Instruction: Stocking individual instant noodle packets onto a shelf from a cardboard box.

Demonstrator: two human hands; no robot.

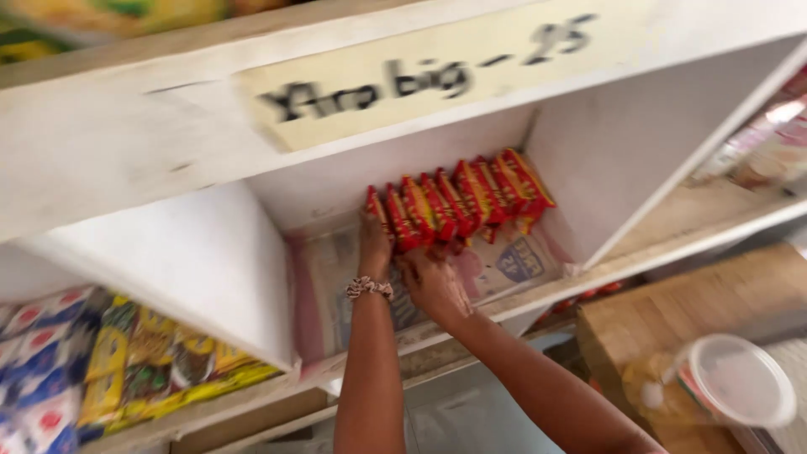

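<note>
1. Red and yellow snack packets [458, 197]: a row of about eight, standing on edge, leaning and overlapping, at the back of the shelf compartment, stretching away rightward from the gripping fingers.

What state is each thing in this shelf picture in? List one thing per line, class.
Red packets: standing on edge in a row at the back.
Left hand: pressed against the row's end packet.
Right hand: touching the packets' lower edge.
Newspaper liner: lying flat.
Plastic jar: lidded, tilted.

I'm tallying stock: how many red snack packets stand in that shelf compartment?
About 9 red snack packets stand in one upright row along the back wall, from the left hand rightwards; the right hand may hide more.
</note>
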